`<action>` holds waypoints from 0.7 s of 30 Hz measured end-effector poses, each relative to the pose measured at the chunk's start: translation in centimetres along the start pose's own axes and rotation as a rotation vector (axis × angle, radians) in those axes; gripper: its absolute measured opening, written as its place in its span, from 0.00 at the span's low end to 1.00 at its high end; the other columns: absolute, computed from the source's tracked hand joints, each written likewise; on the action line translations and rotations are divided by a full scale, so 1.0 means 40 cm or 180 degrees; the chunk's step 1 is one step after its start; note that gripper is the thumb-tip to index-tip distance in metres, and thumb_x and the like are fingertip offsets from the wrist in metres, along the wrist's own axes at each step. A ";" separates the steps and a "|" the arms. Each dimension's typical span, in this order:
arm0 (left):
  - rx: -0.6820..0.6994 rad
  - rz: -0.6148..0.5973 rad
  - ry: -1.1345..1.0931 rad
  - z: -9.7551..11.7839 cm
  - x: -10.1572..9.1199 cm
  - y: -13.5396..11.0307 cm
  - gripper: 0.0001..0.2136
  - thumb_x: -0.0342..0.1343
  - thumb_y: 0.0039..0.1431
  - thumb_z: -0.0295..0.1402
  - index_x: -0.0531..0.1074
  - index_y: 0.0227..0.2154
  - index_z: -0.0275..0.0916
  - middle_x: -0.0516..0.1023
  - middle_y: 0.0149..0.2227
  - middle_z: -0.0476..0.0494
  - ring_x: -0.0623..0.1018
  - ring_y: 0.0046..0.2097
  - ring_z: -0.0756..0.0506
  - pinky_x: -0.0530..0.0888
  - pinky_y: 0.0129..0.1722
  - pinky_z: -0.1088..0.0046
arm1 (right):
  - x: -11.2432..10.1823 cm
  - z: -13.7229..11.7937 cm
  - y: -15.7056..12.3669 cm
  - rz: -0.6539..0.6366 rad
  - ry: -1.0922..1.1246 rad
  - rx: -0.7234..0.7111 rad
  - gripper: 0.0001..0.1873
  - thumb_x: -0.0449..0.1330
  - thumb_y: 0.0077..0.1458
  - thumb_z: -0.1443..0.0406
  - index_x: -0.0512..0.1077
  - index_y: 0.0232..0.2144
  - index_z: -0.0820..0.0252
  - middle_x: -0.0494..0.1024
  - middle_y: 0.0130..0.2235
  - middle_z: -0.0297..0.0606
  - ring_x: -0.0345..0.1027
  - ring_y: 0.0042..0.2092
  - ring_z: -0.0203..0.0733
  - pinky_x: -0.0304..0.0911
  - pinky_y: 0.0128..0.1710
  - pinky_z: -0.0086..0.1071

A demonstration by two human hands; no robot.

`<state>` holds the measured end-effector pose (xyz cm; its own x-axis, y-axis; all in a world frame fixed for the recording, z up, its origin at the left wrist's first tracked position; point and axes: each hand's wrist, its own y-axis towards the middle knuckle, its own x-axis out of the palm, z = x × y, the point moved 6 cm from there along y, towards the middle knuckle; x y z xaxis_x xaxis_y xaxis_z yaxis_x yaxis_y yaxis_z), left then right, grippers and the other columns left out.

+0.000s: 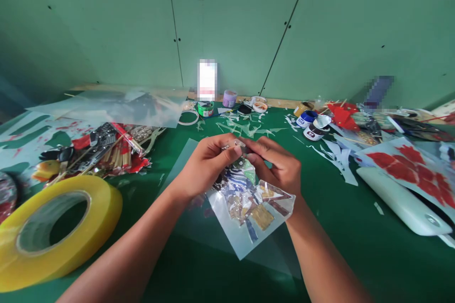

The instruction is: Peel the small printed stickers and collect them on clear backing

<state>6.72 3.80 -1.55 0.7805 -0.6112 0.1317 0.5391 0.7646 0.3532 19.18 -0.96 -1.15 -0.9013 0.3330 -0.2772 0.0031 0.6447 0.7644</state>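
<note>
Both my hands meet above the green table, pinching the top edge of a clear plastic sheet covered with small coloured foil and paper pieces. My left hand grips it from the left with thumb and fingers closed. My right hand pinches the same edge from the right. The sheet hangs down between my wrists, tilted toward me. Another clear sheet lies flat on the table beneath.
A big yellow tape roll lies at the near left. Sticks, red paper and tools are heaped at the left. Small paint jars, tape rings and paper scraps sit at the back. A white tube and red-painted sheets lie on the right.
</note>
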 end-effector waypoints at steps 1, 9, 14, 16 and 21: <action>0.0006 -0.0018 0.0006 0.000 0.000 0.000 0.16 0.60 0.57 0.39 0.65 0.21 0.36 0.63 0.23 0.52 0.60 0.25 0.54 0.61 0.26 0.77 | 0.000 0.001 -0.001 0.0011 -0.0013 -0.0011 0.15 0.60 0.59 0.68 0.79 0.48 0.55 0.72 0.29 0.34 0.64 0.28 0.34 0.64 0.27 0.30; -0.0065 -0.0148 0.0211 0.001 0.007 0.001 0.15 0.60 0.57 0.40 0.69 0.23 0.35 0.68 0.25 0.50 0.64 0.27 0.53 0.64 0.28 0.76 | -0.002 0.007 -0.002 -0.0037 -0.0140 0.0028 0.14 0.60 0.60 0.65 0.79 0.47 0.53 0.78 0.32 0.36 0.70 0.32 0.37 0.67 0.29 0.32; -0.0128 -0.0171 0.0225 0.004 0.010 -0.002 0.15 0.60 0.58 0.41 0.68 0.23 0.35 0.66 0.24 0.51 0.63 0.26 0.53 0.63 0.26 0.77 | -0.005 0.008 0.000 -0.0133 -0.0224 -0.0016 0.13 0.59 0.60 0.63 0.79 0.46 0.52 0.82 0.34 0.36 0.74 0.33 0.39 0.70 0.31 0.33; -0.0169 -0.0082 0.0269 0.002 0.008 -0.002 0.16 0.60 0.57 0.42 0.68 0.23 0.36 0.65 0.23 0.51 0.62 0.25 0.53 0.62 0.25 0.77 | -0.002 0.009 -0.002 -0.0157 -0.0272 -0.0054 0.13 0.57 0.61 0.63 0.79 0.46 0.52 0.83 0.37 0.37 0.76 0.36 0.40 0.72 0.34 0.35; -0.0259 0.0244 0.0440 -0.003 0.004 -0.001 0.17 0.62 0.54 0.43 0.66 0.22 0.36 0.63 0.22 0.52 0.62 0.24 0.54 0.59 0.24 0.77 | 0.014 0.019 -0.015 -0.0052 -0.0362 0.0112 0.15 0.52 0.64 0.65 0.78 0.45 0.54 0.83 0.39 0.37 0.77 0.36 0.38 0.71 0.34 0.30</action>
<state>6.87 3.71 -1.65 0.8534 -0.5207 0.0248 0.4957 0.8254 0.2701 19.01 -0.64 -2.22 -0.8463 0.3969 -0.3553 0.0058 0.6738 0.7389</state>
